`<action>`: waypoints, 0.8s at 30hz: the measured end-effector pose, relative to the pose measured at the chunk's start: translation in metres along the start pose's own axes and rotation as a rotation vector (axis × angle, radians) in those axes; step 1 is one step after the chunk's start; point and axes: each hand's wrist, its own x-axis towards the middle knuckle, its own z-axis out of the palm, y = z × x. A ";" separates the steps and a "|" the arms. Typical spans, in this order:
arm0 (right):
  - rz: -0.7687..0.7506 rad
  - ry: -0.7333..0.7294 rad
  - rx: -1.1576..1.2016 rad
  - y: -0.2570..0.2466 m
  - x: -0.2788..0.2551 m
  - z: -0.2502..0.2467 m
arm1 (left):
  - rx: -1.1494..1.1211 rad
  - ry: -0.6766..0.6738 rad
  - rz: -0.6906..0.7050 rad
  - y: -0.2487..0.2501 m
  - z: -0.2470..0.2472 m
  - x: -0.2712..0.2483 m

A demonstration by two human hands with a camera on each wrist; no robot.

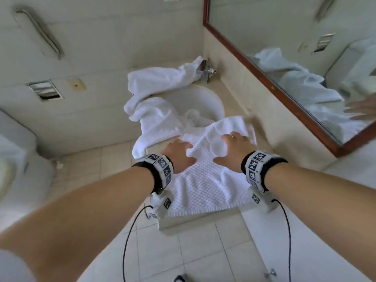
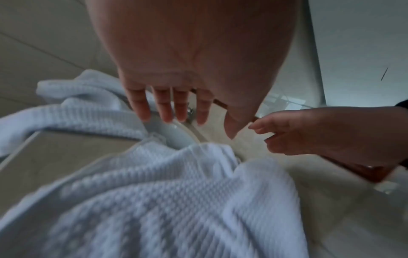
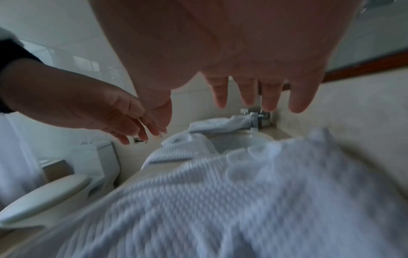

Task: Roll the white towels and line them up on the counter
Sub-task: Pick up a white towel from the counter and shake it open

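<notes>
A white waffle towel [image 1: 205,188] is lying spread on the beige bathroom counter [image 1: 240,100] beside the sink [image 1: 205,100]. The left hand [image 1: 179,157] and right hand [image 1: 234,151] are hovering over it, fingers extended, gripping nothing.

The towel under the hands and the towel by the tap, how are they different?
The towel under the hands lies spread mostly flat on the counter; the towel by the tap is bunched and crumpled. The left hand and right hand are open above the near one; nothing touches the far one. The near one sits at the counter's front edge, the far one against the wall. Both are white and unrolled.
</notes>
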 end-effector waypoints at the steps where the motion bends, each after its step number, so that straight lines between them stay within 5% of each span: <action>1: -0.009 -0.043 -0.005 0.006 -0.005 0.010 | -0.018 -0.064 0.009 0.001 0.012 -0.004; 4: -0.073 -0.148 0.020 0.029 -0.019 0.052 | -0.077 -0.226 0.016 -0.003 0.056 -0.017; 9: -0.193 -0.287 -0.009 0.063 -0.037 0.109 | -0.103 -0.266 -0.062 -0.008 0.116 -0.040; 18: -0.366 -0.087 -0.101 0.099 -0.042 0.155 | -0.099 0.062 -0.139 -0.017 0.167 -0.070; 24: -0.409 -0.092 -0.034 0.109 -0.047 0.148 | -0.193 0.148 -0.171 -0.010 0.179 -0.082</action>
